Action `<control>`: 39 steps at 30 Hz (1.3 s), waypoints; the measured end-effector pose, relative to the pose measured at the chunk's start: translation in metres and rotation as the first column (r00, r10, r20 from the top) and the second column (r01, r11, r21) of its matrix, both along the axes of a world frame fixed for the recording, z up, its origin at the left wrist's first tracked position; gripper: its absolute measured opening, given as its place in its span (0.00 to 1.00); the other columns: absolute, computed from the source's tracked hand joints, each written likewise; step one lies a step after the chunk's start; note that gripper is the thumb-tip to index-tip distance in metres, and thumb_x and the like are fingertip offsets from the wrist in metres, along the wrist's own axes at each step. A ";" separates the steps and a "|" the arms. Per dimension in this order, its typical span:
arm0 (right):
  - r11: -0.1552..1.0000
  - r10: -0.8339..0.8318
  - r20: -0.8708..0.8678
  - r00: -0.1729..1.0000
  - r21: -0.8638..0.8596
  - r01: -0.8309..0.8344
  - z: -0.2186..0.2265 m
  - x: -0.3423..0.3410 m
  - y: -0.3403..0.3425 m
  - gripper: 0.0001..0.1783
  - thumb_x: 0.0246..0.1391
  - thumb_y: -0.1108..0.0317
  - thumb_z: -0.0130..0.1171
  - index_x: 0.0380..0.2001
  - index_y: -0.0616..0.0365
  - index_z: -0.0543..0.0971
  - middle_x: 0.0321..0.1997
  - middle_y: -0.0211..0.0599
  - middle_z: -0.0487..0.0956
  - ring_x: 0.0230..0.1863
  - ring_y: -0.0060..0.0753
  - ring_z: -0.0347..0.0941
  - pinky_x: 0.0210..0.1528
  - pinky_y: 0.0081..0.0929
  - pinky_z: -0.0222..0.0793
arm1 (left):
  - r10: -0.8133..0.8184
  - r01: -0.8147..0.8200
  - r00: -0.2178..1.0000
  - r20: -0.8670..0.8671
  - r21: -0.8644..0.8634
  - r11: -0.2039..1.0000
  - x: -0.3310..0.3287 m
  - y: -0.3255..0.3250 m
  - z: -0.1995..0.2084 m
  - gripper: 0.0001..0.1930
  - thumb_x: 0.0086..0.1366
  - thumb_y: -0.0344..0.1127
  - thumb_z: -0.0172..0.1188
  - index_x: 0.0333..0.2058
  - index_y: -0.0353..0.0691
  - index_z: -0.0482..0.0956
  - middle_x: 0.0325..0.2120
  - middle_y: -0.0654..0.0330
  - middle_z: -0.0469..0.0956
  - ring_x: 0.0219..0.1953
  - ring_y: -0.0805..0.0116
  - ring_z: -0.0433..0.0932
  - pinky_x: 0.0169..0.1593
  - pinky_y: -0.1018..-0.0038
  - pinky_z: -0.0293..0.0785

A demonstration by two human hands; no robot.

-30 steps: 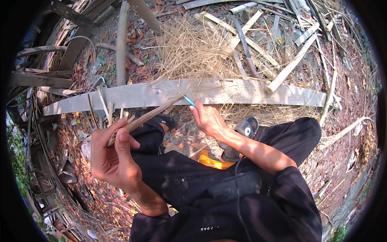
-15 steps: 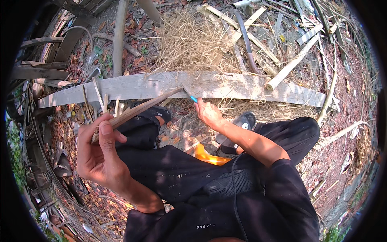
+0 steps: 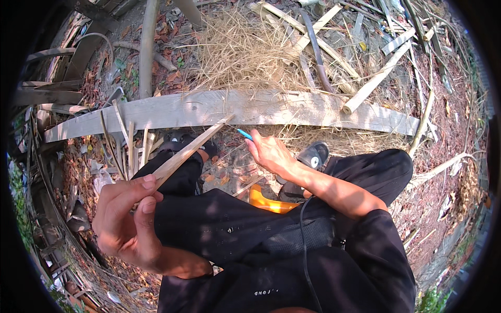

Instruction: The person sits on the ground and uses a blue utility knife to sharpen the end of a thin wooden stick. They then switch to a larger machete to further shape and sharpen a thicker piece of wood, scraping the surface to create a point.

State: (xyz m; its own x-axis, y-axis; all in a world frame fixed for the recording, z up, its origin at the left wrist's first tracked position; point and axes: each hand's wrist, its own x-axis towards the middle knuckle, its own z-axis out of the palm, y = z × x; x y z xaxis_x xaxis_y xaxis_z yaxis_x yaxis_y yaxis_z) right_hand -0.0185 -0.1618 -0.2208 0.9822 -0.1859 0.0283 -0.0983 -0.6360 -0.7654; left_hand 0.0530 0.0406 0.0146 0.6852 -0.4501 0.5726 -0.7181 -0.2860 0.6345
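Between the fingers and thumb of my left hand (image 3: 128,221) is a pale wooden stick (image 3: 190,150), tapering to its far end over the plank. My right hand (image 3: 271,154) is closed round a small knife (image 3: 244,133) with a blue handle. Its thin blade points toward the stick's far end; I cannot tell whether the two touch. Beyond both hands a long grey plank (image 3: 172,110) lies crosswise in front of my feet.
Dry straw (image 3: 245,49) is heaped behind the plank. A long curved blade with a dark handle (image 3: 321,73) lies among split wood pieces on the right. An orange plastic object (image 3: 269,202) sits between my legs. Thin sticks (image 3: 133,148) lean at the plank's left.
The stick has turned in my left hand and shows a paler face, its far end slightly left. My right hand has drawn the knife a little down and left, off the plank's edge.
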 end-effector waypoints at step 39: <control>0.998 0.024 0.058 0.998 0.048 -0.027 0.033 0.001 0.009 0.16 0.66 0.57 0.44 0.34 0.61 0.67 0.16 0.58 0.73 0.21 0.67 0.72 0.22 0.56 0.66 | 0.099 -0.075 0.983 0.155 -0.154 0.985 -0.045 0.024 -0.045 0.08 0.52 0.25 0.66 0.32 0.28 0.81 0.25 0.53 0.79 0.20 0.67 0.76 0.22 0.77 0.72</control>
State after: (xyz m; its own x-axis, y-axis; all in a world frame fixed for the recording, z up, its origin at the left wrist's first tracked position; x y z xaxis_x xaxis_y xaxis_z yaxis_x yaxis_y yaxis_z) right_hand -0.0174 -0.1527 -0.1879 0.9837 -0.1632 0.0758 -0.0379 -0.5995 -0.7995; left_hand 0.0075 0.0648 -0.0306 0.6112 -0.2959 0.7341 -0.7909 -0.2642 0.5520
